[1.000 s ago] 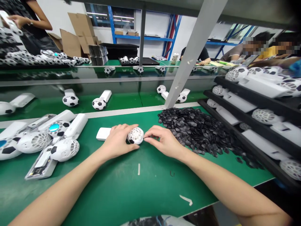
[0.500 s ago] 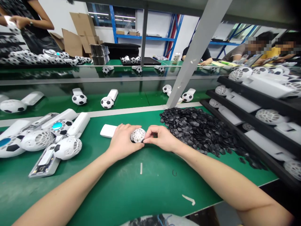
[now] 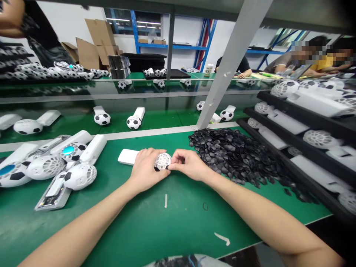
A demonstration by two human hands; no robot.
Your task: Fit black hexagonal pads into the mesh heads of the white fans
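Observation:
A white device lies across the green table, its handle (image 3: 128, 157) pointing left and its round lattice head (image 3: 162, 161) at the other end. My left hand (image 3: 147, 167) is wrapped over it between handle and head, thumb along the near side. At the head's right edge, my right hand (image 3: 187, 163) pinches with thumb and index finger, the tips touching the head. A black patch shows at the head's lower edge; whatever sits between the right fingertips is too small to make out. Right of that hand spreads a pile of black pieces (image 3: 230, 152).
Several ball-headed devices (image 3: 80, 176) are heaped at the left. Stacked black trays (image 3: 294, 137) of white parts stand at the right. A slanted grey post (image 3: 222, 70) rises behind the black pile. Beyond the table, a conveyor (image 3: 172, 115) carries more devices. Other people are at the back.
The devices on the near conveyor have shifted right, and those on the far one slightly left. The person at the back left has moved. My hands have barely moved.

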